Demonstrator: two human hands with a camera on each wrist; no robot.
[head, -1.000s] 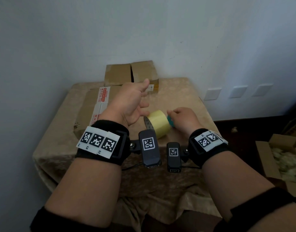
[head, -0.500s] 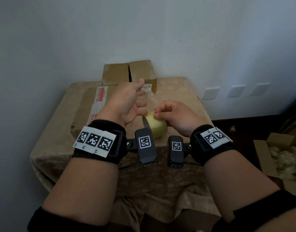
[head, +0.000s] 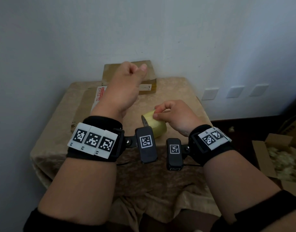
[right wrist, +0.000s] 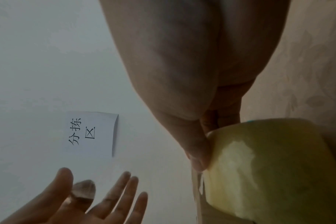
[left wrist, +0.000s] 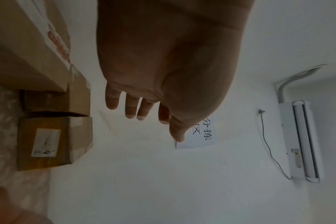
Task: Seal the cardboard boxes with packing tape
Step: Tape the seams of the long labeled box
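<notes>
A yellowish roll of packing tape [head: 158, 127] [right wrist: 269, 166] lies on the cloth-covered table [head: 177, 86]. My right hand [head: 174, 114] pinches its top edge between thumb and fingers. My left hand [head: 130, 72] [left wrist: 136, 109] is raised in the air over the back boxes, its fingers loosely spread and holding nothing that I can make out. A large flat cardboard box [head: 84, 108] [left wrist: 25, 45] with a white and red label lies at the table's left. Two small boxes [head: 110, 74] [left wrist: 54, 141] stand behind it against the wall.
The table sits in a corner with walls behind and to the left. An open cardboard box with pale filler [head: 277, 158] stands on the floor at the right. A paper sign [right wrist: 90, 134] and an air conditioner [left wrist: 301, 141] hang on the wall.
My left hand has lifted away from the roll, up and back over the small boxes. My right hand has moved from the roll's far side to pinching its top edge.
</notes>
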